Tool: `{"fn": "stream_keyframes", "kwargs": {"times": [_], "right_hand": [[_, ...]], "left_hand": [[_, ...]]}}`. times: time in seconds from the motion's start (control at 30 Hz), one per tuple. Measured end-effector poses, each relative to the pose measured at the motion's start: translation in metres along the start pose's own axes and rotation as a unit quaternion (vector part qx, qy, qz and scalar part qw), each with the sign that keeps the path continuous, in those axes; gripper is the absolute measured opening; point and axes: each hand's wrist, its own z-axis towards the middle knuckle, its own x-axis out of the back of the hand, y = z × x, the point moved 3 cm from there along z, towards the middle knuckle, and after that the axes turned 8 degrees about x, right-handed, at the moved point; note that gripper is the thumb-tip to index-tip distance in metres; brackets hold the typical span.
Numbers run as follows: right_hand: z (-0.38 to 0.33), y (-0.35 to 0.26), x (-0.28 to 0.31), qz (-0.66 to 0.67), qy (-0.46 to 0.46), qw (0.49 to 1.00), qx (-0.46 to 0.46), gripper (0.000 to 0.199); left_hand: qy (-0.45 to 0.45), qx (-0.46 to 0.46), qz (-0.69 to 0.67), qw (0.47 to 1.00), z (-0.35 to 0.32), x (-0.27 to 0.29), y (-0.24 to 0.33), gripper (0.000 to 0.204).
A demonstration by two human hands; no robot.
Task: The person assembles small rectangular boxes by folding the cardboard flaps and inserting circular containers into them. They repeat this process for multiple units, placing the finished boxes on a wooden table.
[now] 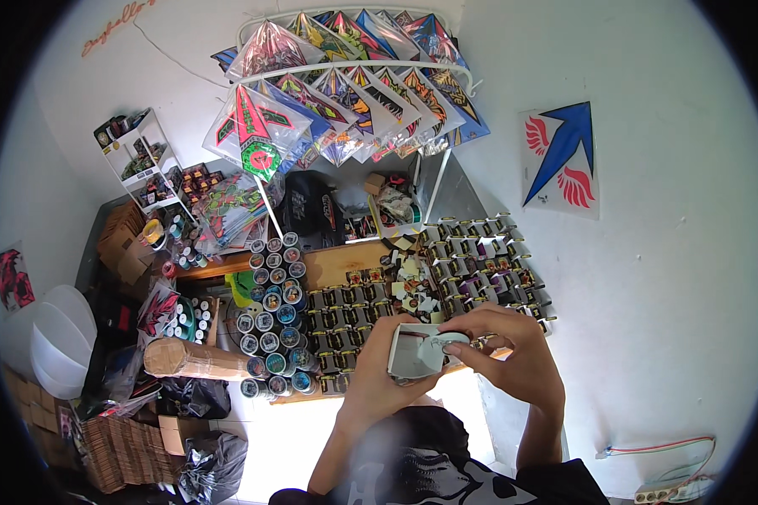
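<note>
My left hand [372, 377] is closed around a small open box [413, 360] with a pale inside, held up over the table's front edge. My right hand [514, 349] pinches a round, flat-faced white piece [450, 339] with dark marks on its face, between thumb and fingers. That piece is at the right side of the box's opening; whether it touches the box wall I cannot tell. Its full depth is hidden by my fingers. Just beyond my hands, small loose pale and dark pieces [411, 284] lie in a heap.
Rows of small open boxes [476, 261] stand at the right, with more dark boxes [337, 324] left of my hands. Round-topped spools [268, 320] fill the table's left part. Bagged kites [345, 101] hang from a white rack [345, 69] behind. A taped cardboard roll [198, 360] lies left.
</note>
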Motion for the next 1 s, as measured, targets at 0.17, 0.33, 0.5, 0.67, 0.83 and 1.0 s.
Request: {"fn": "stream_keyframes", "kwargs": {"times": [0.17,0.33,0.5,0.67,0.83,1.0], "right_hand": [[0.002,-0.001,-0.008,0.15,0.01,0.987,-0.054,0.032],[0.009,-0.002,-0.005,0.033,0.028,0.999,0.016,0.03],[0.02,-0.022,-0.01,-0.06,0.014,0.993,0.099,0.024],[0.031,-0.034,-0.021,-0.112,-0.062,0.979,0.158,0.014],[0.041,-0.032,-0.029,-0.187,-0.145,0.959,0.158,0.015],[0.047,-0.025,-0.042,-0.232,-0.202,0.935,0.176,0.013]], "left_hand": [[0.007,0.013,-0.017,1.0,-0.011,-0.003,-0.002,0.073],[0.023,-0.006,0.003,1.0,-0.013,0.002,-0.009,0.074],[0.034,-0.024,0.034,0.999,-0.008,0.017,0.001,0.077],[0.034,-0.033,0.01,0.999,-0.003,0.028,0.016,0.08],[0.015,-0.018,-0.005,1.0,-0.001,0.03,0.029,0.077],[0.018,-0.014,0.011,1.0,-0.002,0.027,0.028,0.075]]}}
